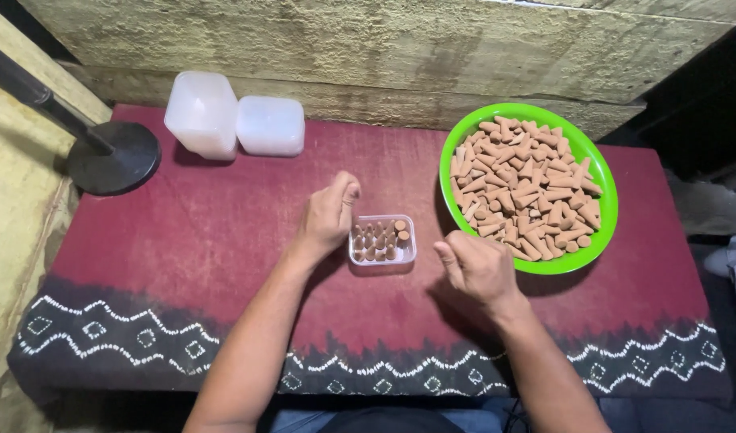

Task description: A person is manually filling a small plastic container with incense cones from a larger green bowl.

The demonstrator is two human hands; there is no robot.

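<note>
A small clear plastic box (pixel 381 240) sits mid-table with several brown incense cones standing upright in it. My left hand (pixel 328 215) hovers just left of the box, fingers curled and pinched together; whether it holds a cone I cannot tell. My right hand (pixel 478 269) is loosely curled to the right of the box, beside the front edge of a green bowl (pixel 604 204). The bowl is piled with several loose brown cones (pixel 528 184).
The table wears a dark red cloth (pixel 183 240) with a white zigzag border at the front. Two stacks of empty clear boxes (pixel 235 120) stand at the back left. A black round stand base (pixel 115 156) with a pole rests on the left corner. A rough wall runs behind.
</note>
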